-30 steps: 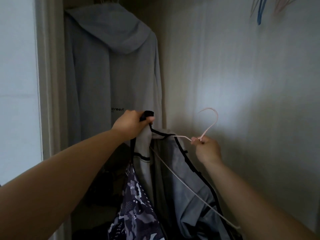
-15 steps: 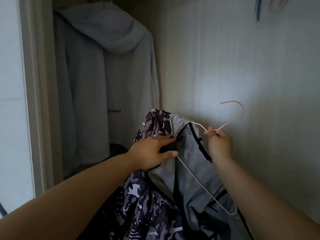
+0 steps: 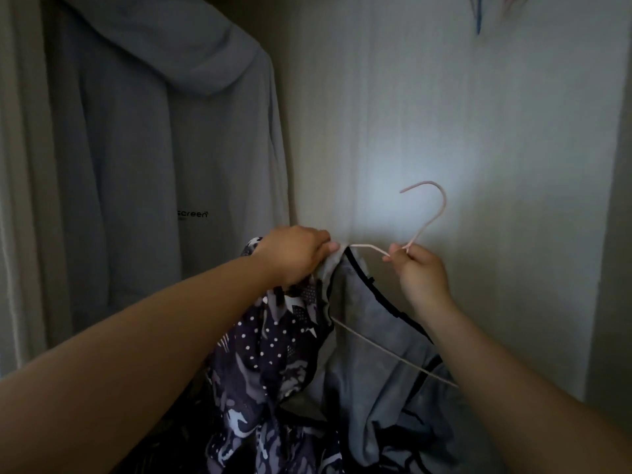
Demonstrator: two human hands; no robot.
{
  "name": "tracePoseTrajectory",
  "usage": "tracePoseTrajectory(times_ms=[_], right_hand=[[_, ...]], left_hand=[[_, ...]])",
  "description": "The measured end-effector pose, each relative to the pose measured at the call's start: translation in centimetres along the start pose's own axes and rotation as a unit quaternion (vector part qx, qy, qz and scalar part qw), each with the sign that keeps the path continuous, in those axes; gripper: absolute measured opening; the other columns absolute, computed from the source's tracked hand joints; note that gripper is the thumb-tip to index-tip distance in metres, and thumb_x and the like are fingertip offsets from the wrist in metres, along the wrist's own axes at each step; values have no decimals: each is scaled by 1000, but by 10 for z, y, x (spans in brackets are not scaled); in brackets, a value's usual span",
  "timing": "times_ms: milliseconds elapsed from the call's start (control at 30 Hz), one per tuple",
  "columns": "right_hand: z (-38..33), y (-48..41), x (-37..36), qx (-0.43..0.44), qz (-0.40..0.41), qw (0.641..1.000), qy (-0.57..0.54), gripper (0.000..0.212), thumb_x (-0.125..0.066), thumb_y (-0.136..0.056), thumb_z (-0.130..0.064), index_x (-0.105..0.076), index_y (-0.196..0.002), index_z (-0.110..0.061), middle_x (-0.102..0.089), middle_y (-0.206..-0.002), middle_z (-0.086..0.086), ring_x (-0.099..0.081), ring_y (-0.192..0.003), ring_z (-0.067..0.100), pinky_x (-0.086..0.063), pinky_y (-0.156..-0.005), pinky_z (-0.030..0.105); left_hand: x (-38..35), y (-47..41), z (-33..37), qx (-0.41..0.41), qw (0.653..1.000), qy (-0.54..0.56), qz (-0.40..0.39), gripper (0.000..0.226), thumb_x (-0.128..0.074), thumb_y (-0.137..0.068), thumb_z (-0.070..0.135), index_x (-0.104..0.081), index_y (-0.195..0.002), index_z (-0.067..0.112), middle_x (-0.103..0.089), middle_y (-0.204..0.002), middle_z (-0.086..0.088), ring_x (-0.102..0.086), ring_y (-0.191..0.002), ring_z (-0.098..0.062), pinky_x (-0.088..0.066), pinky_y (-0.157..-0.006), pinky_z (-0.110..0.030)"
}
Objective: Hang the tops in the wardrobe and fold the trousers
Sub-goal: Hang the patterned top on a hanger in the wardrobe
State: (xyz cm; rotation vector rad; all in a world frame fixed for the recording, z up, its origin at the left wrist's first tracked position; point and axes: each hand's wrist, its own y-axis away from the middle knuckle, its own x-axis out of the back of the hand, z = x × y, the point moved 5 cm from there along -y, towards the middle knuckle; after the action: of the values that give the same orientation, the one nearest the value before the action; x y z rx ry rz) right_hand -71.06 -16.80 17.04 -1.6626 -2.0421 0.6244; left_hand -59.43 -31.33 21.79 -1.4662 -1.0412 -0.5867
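Note:
A grey top with black trim (image 3: 366, 340) hangs bunched in front of the wardrobe wall, partly threaded on a thin pink hanger (image 3: 427, 217). My left hand (image 3: 294, 254) grips the top's upper edge by the collar, together with a dark patterned fabric (image 3: 270, 354) that hangs below it. My right hand (image 3: 419, 271) pinches the hanger at the base of its hook, which points up and to the left. One hanger arm runs down to the right across the grey cloth.
A light grey hooded top (image 3: 164, 131) with small black lettering hangs at the left inside the wardrobe. The pale wardrobe wall (image 3: 444, 114) fills the back. Blue and pink hangers (image 3: 478, 15) show at the top right edge.
My left hand dropped onto the bunched fabric, then rose again to grip the top's collar edge by the hanger's shoulder. The hanger hook has shifted right and up with my right hand.

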Motion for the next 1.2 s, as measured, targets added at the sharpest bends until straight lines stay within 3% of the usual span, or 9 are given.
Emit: tracePoseTrajectory(times_ms=[167,367,467,567,667,767,967,1133,1200], right_hand=[[-9,-5,-6,62,-42,988,134,20,-49,-96,-28,-58,-81,-18,-57,-81,5,-55,-83,25,-37,-70,31],[-19,1,-26,80,-96,988,85,24,-44,-98,-22,-67,-94,-15,-64,-91,5,-57,-89,19,-39,-74,26],[-21,-1,-27,84,-102,989,69,27,-44,-98,-18,-71,-96,-15,-61,-74,-4,-55,-79,17,-39,-71,25],[-19,-4,-24,98,-97,988,68,21,-50,-94,-14,-72,-91,-12,-65,-78,-3,-59,-80,16,-42,-71,24],[-15,-5,-27,111,-107,985,81,16,-56,-91,-9,-71,-90,-11,-61,-76,-7,-56,-79,12,-40,-71,21],[-5,-6,-26,114,-109,984,81,15,-57,-90,-8,-69,-98,-13,-64,-96,-3,-58,-89,10,-41,-74,8],[22,-9,2,149,-27,966,207,44,-62,-85,-37,-53,-125,-19,-51,-121,1,-48,-112,18,-42,-94,37],[25,11,22,282,121,916,257,61,-49,-81,-49,-53,-122,-3,-51,-118,15,-44,-110,26,-32,-95,28],[36,13,22,239,105,939,225,75,-50,-81,-53,-41,-135,-1,-41,-129,17,-40,-119,25,-32,-103,28]], left_hand=[[-8,-2,3,-30,996,57,65,30,-32,-101,40,-41,-79,22,-45,-76,6,-48,-77,-19,-36,-66,-32],[-13,-14,22,-59,988,108,95,29,-43,-98,40,-41,-74,24,-45,-72,7,-48,-72,-19,-31,-61,-30],[-16,-15,19,-53,977,181,103,23,-54,-93,41,-50,-89,19,-54,-74,3,-55,-74,-22,-38,-61,-32],[-17,-12,15,-46,965,241,96,47,-65,-83,44,-50,-120,19,-58,-85,0,-56,-76,-18,-44,-70,-32],[-24,-10,14,-65,975,186,99,34,-61,-87,41,-65,-113,18,-53,-93,1,-57,-86,-21,-46,-76,-34],[-32,-10,1,-6,975,192,115,30,-58,-91,40,-69,-104,16,-48,-103,6,-55,-92,-16,-45,-79,-32],[-35,-5,-39,152,952,215,157,29,-43,-98,43,-60,-95,20,-64,-92,-6,-59,-88,-27,-49,-77,-38],[-40,-2,-56,219,889,348,202,27,-46,-96,43,-57,-80,25,-64,-87,-7,-61,-89,-30,-50,-83,-42],[-39,1,-59,230,873,372,217,27,-47,-97,41,-62,-90,20,-64,-86,-5,-61,-87,-27,-51,-83,-43]])
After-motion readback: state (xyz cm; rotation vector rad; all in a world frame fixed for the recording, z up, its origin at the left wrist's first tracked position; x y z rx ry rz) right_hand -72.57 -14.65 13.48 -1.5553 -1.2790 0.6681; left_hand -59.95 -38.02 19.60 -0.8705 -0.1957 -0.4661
